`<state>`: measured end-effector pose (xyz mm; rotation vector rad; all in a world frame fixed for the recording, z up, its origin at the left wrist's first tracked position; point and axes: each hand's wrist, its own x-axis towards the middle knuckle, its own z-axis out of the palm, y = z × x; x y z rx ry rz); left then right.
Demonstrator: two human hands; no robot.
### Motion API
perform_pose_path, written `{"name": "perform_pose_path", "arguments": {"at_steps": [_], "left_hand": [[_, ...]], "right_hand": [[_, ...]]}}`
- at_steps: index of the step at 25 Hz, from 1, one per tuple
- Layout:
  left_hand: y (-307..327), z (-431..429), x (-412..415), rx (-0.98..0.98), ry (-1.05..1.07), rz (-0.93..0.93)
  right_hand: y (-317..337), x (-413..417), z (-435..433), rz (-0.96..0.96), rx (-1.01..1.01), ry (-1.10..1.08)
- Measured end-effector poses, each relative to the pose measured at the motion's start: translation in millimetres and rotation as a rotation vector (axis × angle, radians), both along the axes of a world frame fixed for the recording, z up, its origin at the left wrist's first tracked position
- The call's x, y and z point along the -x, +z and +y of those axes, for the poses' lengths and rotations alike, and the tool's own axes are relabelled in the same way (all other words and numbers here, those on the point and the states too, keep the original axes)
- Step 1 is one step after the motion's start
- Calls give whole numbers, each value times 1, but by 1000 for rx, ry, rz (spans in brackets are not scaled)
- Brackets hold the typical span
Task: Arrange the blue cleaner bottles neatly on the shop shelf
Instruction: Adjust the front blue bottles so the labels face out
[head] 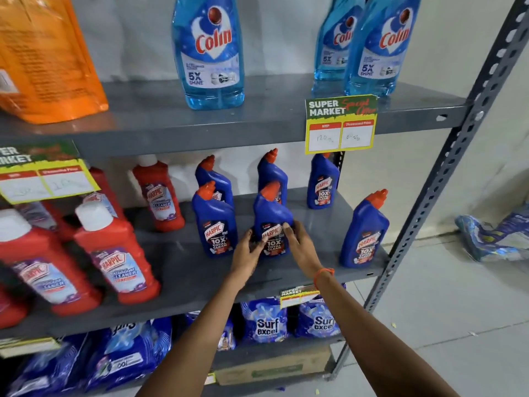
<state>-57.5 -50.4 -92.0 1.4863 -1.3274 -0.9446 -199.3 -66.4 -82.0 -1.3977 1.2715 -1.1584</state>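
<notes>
Several dark blue Harpic cleaner bottles with red caps stand on the grey middle shelf (183,270). Both hands are on the front middle bottle (272,213): my left hand (247,253) touches its left side and my right hand (300,245) wraps its right side over the label. A second front bottle (214,222) stands just to its left, with two more behind (217,179) (272,173). Another blue bottle (322,181) stands at the back right. One bottle (365,233) stands apart at the shelf's front right corner.
Red Harpic bathroom cleaner bottles (114,253) fill the left of the same shelf. Light blue Colin bottles (210,53) and an orange pack (43,58) stand on the shelf above. Price tags (340,124) hang from shelf edges. Surf Excel packs (264,322) lie below. A grey upright post (446,167) bounds the right.
</notes>
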Motion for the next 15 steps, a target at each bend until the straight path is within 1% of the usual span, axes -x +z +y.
{"name": "perform_pose_path", "arguments": {"at_steps": [9, 15], "left_hand": [[-14, 33, 26, 106, -1, -21], [-14, 42, 31, 123, 6, -32]], "right_hand": [[-5, 38, 38, -62, 6, 54], [-6, 43, 48, -45, 11, 59]]}}
